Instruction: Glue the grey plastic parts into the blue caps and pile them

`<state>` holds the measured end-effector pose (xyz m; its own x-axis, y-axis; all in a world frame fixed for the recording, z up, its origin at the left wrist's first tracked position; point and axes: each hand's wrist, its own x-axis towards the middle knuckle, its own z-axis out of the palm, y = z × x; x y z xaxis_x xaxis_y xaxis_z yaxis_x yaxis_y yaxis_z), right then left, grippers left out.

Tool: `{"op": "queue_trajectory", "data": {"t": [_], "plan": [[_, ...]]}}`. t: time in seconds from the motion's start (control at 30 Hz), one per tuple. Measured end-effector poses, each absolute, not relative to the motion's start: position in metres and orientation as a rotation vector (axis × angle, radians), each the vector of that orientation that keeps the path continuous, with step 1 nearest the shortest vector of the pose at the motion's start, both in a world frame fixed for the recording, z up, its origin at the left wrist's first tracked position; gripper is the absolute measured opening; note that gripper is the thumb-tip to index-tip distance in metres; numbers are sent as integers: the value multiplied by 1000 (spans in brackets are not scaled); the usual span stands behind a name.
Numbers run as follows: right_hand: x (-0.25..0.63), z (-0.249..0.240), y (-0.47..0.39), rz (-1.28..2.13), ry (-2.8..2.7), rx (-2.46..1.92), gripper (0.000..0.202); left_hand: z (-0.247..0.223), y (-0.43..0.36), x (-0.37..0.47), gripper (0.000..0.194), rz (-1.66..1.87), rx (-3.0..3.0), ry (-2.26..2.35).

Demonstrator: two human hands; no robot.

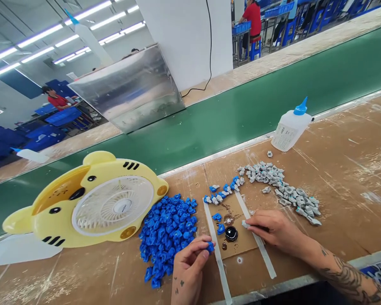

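Observation:
Between finger and thumb of my left hand [193,264] is a small blue plastic piece [210,247]. My right hand [271,226] pinches a small grey plastic piece [245,224] above a taped-down cardboard sheet [241,248]. On that sheet sit a small round dish of dark liquid [231,234], a clear wet round spot [228,219] and two loose blue pieces [220,229]. A heap of blue pieces [168,231] lies beside my left hand. Grey pieces [300,199] spread beyond my right hand. Joined blue-and-grey pieces [220,195] form a row behind the sheet.
A yellow animal-shaped fan [114,207] lies at the left. A white bottle with a blue nozzle [290,127] stands at the back right. Behind the bench runs a green conveyor belt [222,127], with a metal panel [133,91] on it. People in red sit farther off.

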<state>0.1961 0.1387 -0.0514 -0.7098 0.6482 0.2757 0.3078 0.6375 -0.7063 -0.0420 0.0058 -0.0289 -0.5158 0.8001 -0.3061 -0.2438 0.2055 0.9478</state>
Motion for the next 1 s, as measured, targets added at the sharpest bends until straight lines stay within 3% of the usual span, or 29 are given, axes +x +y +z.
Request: {"op": "queue_trajectory", "data": {"t": [0.33, 0.67, 1.0], "plan": [[192, -48, 138, 820, -2328, -691, 35, -39, 12, -37, 45, 1312, 489, 1621], [195, -54, 139, 838, -2300, -634, 26, -29, 1, -33, 36, 1350, 615, 1590], [194, -51, 138, 840, -2279, -630, 27, -32, 11, -41, 41, 1311, 759, 1692]]}}
